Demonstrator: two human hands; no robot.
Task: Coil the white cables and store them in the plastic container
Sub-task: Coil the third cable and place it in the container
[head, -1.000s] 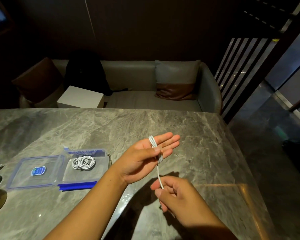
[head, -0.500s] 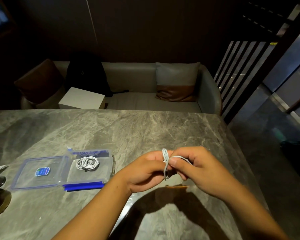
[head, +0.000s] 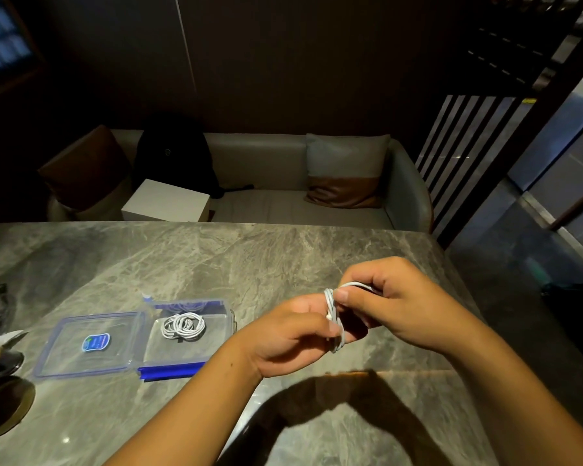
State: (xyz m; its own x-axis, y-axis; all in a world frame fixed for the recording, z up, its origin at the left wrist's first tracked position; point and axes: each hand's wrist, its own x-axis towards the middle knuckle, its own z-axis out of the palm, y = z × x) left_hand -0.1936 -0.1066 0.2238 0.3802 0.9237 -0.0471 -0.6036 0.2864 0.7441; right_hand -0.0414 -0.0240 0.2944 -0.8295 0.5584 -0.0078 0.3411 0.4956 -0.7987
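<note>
Your left hand [head: 293, 334] grips the thin white cable [head: 334, 317] looped round its fingers; your right hand [head: 389, 302] pinches its loose strand. Left of your hands, the clear blue-rimmed plastic container [head: 216, 309] holds a coiled white cable [head: 183, 326]; the label [head: 96, 342] on its lid [head: 91, 344] is unreadable.

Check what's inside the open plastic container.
One coiled white cable lies in the plastic container. Its lid lies open to the left, bearing a blue sticker. Anything under the coil is hidden.

A dim lounge: marble table [head: 216, 264], cushioned sofa [head: 283, 183], slatted partition [head: 468, 156].
</note>
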